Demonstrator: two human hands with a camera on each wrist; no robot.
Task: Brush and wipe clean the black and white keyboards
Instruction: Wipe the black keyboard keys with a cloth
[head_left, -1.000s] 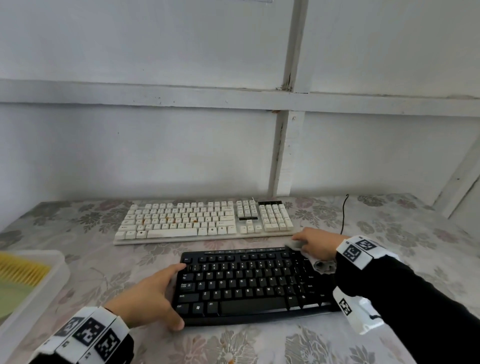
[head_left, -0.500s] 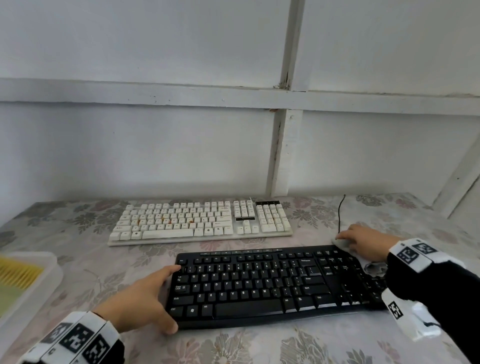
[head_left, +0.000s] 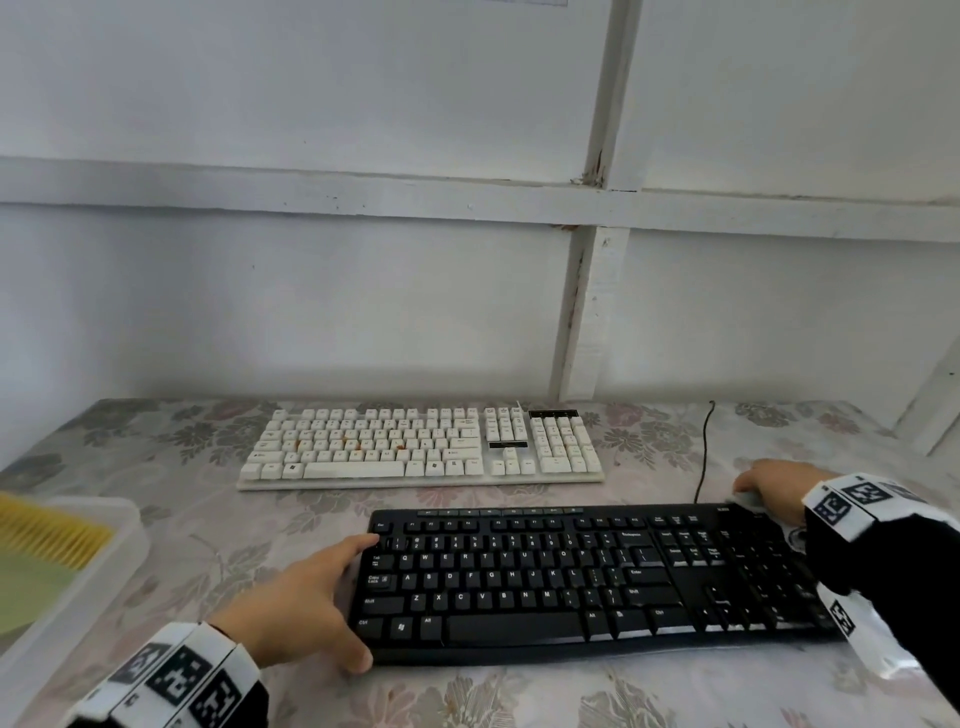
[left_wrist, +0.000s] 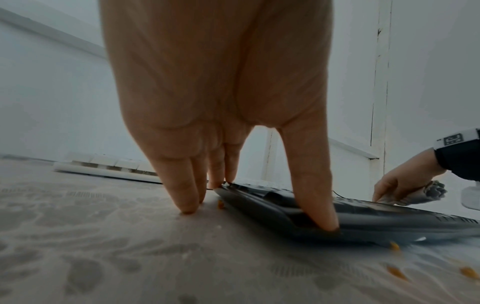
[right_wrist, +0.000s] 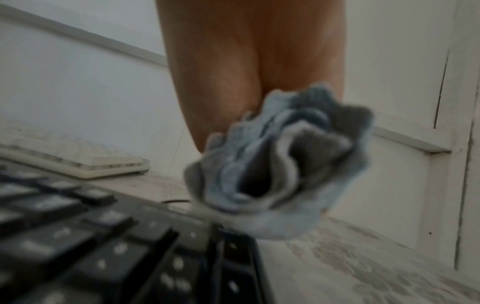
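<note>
The black keyboard (head_left: 571, 577) lies near me on the flowered tablecloth, with the white keyboard (head_left: 415, 447) behind it near the wall. Orange specks sit among the white keys. My left hand (head_left: 311, 597) braces the black keyboard's left end, thumb on the near edge, straight fingers at the far left corner. In the left wrist view the fingers (left_wrist: 187, 185) touch the cloth and the keyboard's (left_wrist: 363, 218) edge. My right hand (head_left: 774, 493) grips a bunched grey-blue cloth (right_wrist: 280, 164) at the black keyboard's far right corner.
A clear plastic tray (head_left: 104, 551) at the left edge holds yellow brush bristles (head_left: 47, 535) and something pale green. A thin black cable (head_left: 704, 447) runs from the black keyboard towards the wall. Orange crumbs (left_wrist: 394, 245) lie on the tablecloth beside the black keyboard.
My right hand has slid the cloth rightwards along the black keyboard's far edge, from its middle to its far right corner. My left hand has stayed at the left end.
</note>
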